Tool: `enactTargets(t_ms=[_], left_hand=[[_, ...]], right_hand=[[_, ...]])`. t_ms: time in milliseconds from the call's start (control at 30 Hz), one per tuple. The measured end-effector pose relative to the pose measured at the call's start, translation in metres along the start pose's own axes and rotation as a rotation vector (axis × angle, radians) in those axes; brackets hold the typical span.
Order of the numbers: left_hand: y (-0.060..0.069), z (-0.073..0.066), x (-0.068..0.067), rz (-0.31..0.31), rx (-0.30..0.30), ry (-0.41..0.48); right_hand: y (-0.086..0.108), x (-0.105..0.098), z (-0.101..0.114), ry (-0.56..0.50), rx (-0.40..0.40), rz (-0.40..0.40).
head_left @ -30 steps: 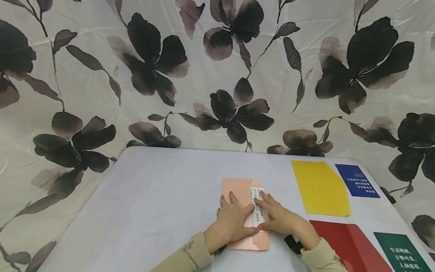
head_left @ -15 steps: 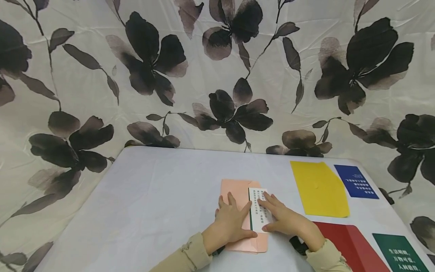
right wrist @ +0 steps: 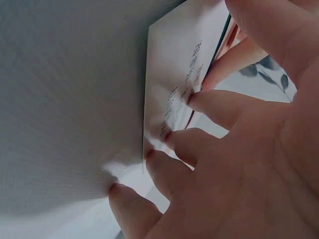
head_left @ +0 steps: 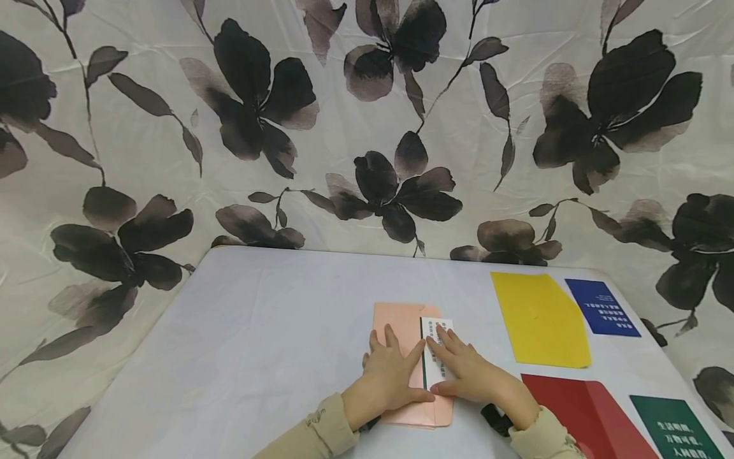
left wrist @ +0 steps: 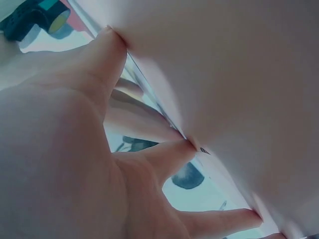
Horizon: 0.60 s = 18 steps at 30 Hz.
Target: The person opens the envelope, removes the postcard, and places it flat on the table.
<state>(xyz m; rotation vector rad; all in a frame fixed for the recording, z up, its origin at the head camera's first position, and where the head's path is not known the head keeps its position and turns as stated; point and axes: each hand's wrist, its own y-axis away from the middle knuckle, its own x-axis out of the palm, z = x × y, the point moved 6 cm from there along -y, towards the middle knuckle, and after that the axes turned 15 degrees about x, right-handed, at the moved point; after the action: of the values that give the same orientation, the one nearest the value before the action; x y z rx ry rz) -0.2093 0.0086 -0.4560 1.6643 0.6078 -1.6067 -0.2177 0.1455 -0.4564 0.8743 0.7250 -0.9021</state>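
A pale pink envelope lies upright in the middle of the table. My left hand rests on its left part, thumb and fingers spread, fingertips touching the paper in the left wrist view. On the envelope's right part is a white card with printed lines of writing and a dark green strip down its left edge. My right hand has its spread fingers on that card; in the right wrist view several fingertips touch the card and the little finger touches the table. Whether any of the card is inside the envelope, I cannot tell.
On the right of the white table lie a yellow envelope, a blue card, a red envelope and a green card. A flowered cloth hangs behind the table.
The white card first shifted right, baring its green strip, and my right hand has since come back left over it. My left hand stays almost in place on the envelope.
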Motion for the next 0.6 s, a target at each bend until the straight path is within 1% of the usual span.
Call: enactTargets(t_ms=[367,600], left_hand=[[0.001,0.0,0.0,-0.013,0.003,-0.004],[0.0,-0.001,-0.001,0.005,-0.009,-0.005]], right_hand=[[0.003,-0.002,-0.005,-0.029,-0.006,-0.003],[0.003,-0.002,-0.012,-0.018,0.016,-0.008]])
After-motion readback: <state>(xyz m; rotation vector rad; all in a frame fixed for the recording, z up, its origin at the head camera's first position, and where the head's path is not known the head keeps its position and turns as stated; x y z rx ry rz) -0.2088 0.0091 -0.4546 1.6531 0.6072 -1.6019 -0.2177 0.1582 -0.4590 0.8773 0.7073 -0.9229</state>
